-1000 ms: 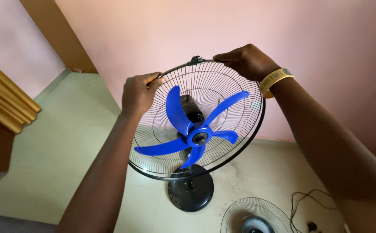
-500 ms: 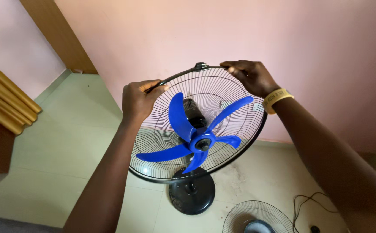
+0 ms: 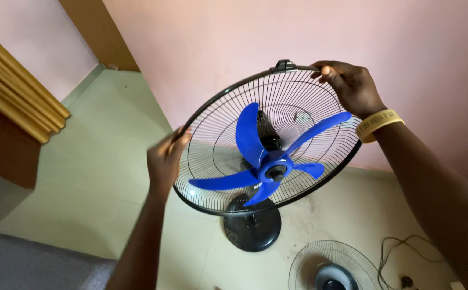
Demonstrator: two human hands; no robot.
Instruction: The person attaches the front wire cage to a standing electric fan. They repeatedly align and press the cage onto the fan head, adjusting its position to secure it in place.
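Both hands, left hand point(image 3: 165, 161) and right hand point(image 3: 348, 86), are closed on the black wire fan guard point(image 3: 218, 161) around the blue blades point(image 3: 269, 156), above the floor; light, springy wire, best held at the rim.

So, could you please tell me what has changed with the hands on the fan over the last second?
The left hand has slid down the fan guard's rim from the upper left to its left side. The right hand moved slightly right along the top rim, near the clip. Both keep their grip on the rim; the blue blades, the base and the loose grille on the floor are unchanged.
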